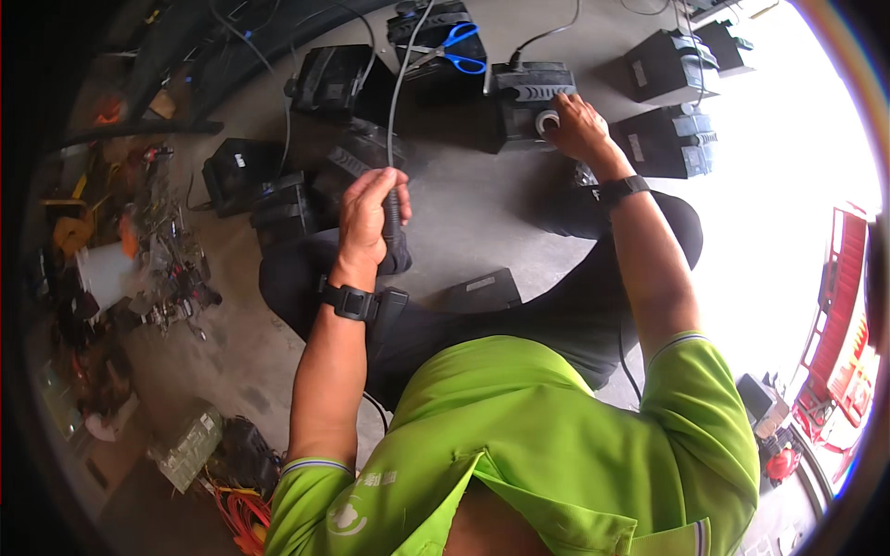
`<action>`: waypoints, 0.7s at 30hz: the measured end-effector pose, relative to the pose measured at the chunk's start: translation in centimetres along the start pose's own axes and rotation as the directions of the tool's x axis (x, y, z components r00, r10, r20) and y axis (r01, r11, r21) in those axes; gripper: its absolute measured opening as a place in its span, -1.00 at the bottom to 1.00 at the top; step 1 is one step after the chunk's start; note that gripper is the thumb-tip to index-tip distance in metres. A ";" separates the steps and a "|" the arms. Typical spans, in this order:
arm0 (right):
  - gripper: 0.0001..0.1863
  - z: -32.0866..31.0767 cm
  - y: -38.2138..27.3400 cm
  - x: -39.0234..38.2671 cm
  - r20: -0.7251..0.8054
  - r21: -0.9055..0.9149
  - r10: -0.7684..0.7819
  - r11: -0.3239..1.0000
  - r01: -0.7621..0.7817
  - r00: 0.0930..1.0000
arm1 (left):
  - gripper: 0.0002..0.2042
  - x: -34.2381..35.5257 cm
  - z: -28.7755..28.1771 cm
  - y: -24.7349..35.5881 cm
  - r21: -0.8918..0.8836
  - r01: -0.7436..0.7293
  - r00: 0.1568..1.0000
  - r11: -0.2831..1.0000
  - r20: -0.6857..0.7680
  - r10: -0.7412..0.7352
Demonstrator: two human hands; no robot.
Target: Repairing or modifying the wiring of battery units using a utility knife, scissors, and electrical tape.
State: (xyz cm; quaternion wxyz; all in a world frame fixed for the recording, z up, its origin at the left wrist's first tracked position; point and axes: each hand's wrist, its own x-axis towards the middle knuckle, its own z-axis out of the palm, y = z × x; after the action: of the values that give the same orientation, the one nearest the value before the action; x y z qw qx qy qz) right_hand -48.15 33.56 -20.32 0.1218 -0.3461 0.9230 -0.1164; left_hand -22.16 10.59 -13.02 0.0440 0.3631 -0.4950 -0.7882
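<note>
In my left hand, fingers are wrapped round a dark ribbed handle. A grey cable runs up from it, and its lower end is hard to make out. My right hand reaches forward to a black box with a grey grip strip and a cable on top. Its fingers close on a small white ring, like a roll of tape, at the box's upper face. Scissors with blue handles lie on another black box farther back, beyond both hands.
More black boxes stand around: one at the back left, one farther left, others at the right. A flat black piece lies between my legs. Cluttered tools and parts fill the left; a red rack stands far right.
</note>
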 end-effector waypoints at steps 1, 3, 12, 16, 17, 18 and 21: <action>-0.51 0.4 0.1 -0.3 0.019 -0.034 0.031 0.999 -0.031 0.999 | -0.72 -0.3 0.2 0.3 -0.021 0.048 0.999 0.999 0.014 -0.048; -0.44 0.8 0.1 0.0 0.076 -0.047 0.026 0.999 -0.022 0.997 | -0.65 -0.6 -0.1 0.3 -0.089 0.128 0.992 0.988 0.031 -0.126; -0.42 2.8 0.2 0.5 0.065 -0.092 -0.004 0.996 0.010 0.998 | -0.72 -0.8 -0.7 0.8 -0.062 0.127 0.992 0.990 0.002 -0.128; -0.47 2.6 -0.2 0.8 0.120 -0.100 0.011 0.995 0.001 0.993 | -0.78 -0.5 -0.9 0.7 -0.049 0.100 0.995 0.994 -0.026 -0.101; -0.49 2.3 -0.4 0.9 0.147 -0.102 0.045 0.994 -0.030 0.988 | -0.80 -0.5 -1.0 0.6 -0.033 0.087 0.996 0.996 -0.034 -0.088; -0.51 1.9 -0.8 0.9 0.172 -0.104 0.081 0.993 -0.064 0.982 | -0.80 -0.5 -1.0 0.7 -0.031 0.088 0.995 0.996 -0.035 -0.089; -0.53 1.1 -1.8 1.0 0.154 0.002 -0.033 0.999 0.033 0.988 | -0.81 -0.6 -0.6 1.0 0.079 0.008 0.998 0.997 -0.062 -0.003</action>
State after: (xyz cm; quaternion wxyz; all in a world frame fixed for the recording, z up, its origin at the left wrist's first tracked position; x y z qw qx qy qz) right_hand -47.47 31.44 -20.99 0.1907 -0.3693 0.9050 -0.0912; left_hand -21.63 9.86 -12.03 0.0428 0.3900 -0.5234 -0.7564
